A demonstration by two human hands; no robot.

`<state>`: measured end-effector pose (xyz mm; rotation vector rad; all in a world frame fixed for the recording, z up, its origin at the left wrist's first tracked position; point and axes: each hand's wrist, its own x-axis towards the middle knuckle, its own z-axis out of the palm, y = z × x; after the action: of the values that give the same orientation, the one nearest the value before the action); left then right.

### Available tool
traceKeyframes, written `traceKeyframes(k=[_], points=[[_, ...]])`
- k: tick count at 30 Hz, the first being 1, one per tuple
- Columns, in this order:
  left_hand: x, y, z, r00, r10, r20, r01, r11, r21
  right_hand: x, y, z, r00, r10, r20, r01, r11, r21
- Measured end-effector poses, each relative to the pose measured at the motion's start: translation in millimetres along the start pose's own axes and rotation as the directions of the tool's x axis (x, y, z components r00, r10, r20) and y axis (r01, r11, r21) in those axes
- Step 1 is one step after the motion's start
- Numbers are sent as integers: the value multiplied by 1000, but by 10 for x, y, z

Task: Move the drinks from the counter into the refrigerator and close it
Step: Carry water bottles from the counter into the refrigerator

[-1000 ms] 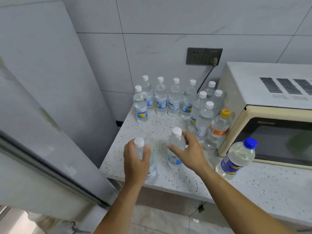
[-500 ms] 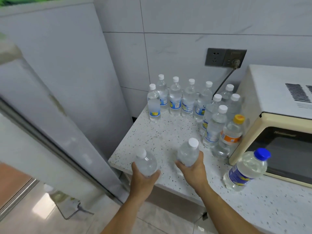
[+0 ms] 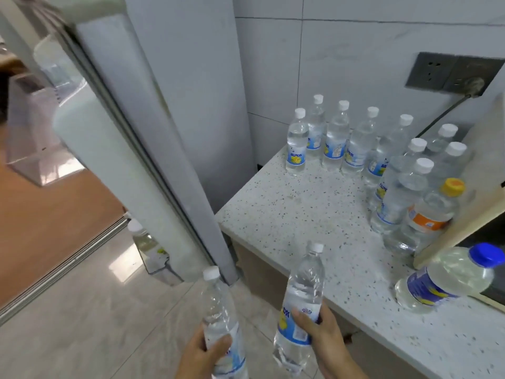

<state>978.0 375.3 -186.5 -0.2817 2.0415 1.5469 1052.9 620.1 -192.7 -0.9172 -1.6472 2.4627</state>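
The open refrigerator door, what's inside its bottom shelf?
One white-capped clear bottle stands in the grey refrigerator door's clear bottom bin. The door hides the rest of that bin.

Two clear white-capped water bottles [image 3: 302, 305] held upright off the speckled counter [image 3: 295, 214], more white-capped bottles [image 3: 336, 138] standing along its back, orange-capped bottle [image 3: 426, 214], blue-capped bottle [image 3: 448, 277] tilted, grey refrigerator [image 3: 191, 105] door open.

Both hands, the left [image 3: 200, 351] and the right [image 3: 322, 335], were bare at the bottom of the frame, with no sleeves, rings or watch showing.
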Motion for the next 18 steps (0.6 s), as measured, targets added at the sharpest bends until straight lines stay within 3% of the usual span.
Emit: traceKeyframes(k=[4, 7, 11, 18], points=[[-255, -333, -389, 982, -164, -91, 150, 978, -142, -103, 303, 326, 986, 117, 116, -113, 993, -38], [-423, -432, -579, 946, -295, -132, 212, 874, -436, -182, 436, 667, 946, 225, 233, -203, 972, -115], [-630, -557, -953, 932, -338, -127, 175, 731, -660, -272, 576, 1229, 886, 309, 346, -229, 940, -253], [-910, -840, -1862, 916, -378, -131, 108, 549, -829, -400, 876, 2364, 813, 359, 458, -159, 894, -419]])
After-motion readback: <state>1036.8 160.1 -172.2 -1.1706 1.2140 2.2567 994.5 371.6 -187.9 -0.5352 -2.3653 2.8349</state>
